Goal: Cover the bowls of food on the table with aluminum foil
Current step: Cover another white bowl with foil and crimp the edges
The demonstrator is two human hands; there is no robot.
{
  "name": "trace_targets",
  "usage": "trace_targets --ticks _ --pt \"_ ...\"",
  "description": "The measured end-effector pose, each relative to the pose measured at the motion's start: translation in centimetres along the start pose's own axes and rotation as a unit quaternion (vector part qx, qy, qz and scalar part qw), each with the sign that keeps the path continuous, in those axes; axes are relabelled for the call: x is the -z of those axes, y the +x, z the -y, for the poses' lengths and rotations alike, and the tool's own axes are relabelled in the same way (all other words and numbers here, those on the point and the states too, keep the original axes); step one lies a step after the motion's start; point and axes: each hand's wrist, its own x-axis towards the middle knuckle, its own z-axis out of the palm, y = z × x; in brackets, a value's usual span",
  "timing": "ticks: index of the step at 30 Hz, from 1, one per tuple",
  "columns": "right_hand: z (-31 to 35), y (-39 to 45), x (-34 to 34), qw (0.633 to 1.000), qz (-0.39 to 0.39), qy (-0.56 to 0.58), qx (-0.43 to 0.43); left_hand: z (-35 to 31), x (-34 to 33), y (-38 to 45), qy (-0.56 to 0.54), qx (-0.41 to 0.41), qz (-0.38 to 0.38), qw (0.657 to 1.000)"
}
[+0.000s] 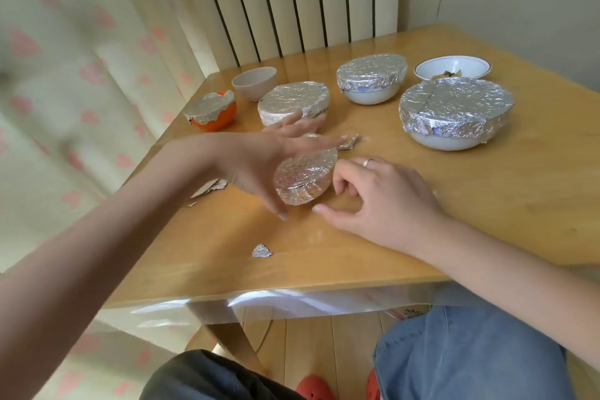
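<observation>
Wooden table [422,237], set before striped curtains, carries five foil-covered bowls and two uncovered ones. Nearest the table's front edge, a small foil-wrapped bowl [303,180] is flanked by both hands. Left hand [269,159] is spread with straight fingers against its side; right hand [373,198] is loosely curled beside it, holding nothing. Four foil scraps are counted around it.

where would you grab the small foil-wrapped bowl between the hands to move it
Grip the small foil-wrapped bowl by its sides below the foil rim, coming from above with fingers on the left and right flanks. It is low and round, and its flat foil top would probably dent if pressed.
</observation>
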Motion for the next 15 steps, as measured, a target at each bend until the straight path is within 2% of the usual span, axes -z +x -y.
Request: trace_targets --ticks 4,7,10,12,15 --pt "0.0 0.7 -1.2 0.997 -0.037 -0.063 0.012 0.2 0.0 1.8 0.022 -0.002 0.037 0.999" --pt "-0.1 1.1 -1.9 0.990 -0.098 -0.105 0.014 0.0 -0.2 2.1 0.007 -0.015 0.020 1.000" --pt "-0.3 1.2 -2.1 0.989 -0.118 -0.092 0.013 0.1 -0.4 2.3 -0.002 -0.020 0.005 1.000" --pt "-0.3 1.2 -1.8 0.994 -0.098 -0.047 0.014 0.1 -0.5 2.3 -0.005 -0.017 0.011 1.000" --pt "-0.2 1.2 -1.1 0.999 -0.012 0.022 -0.021 0.3 -0.6 2.3 -0.015 -0.012 0.020 1.000"
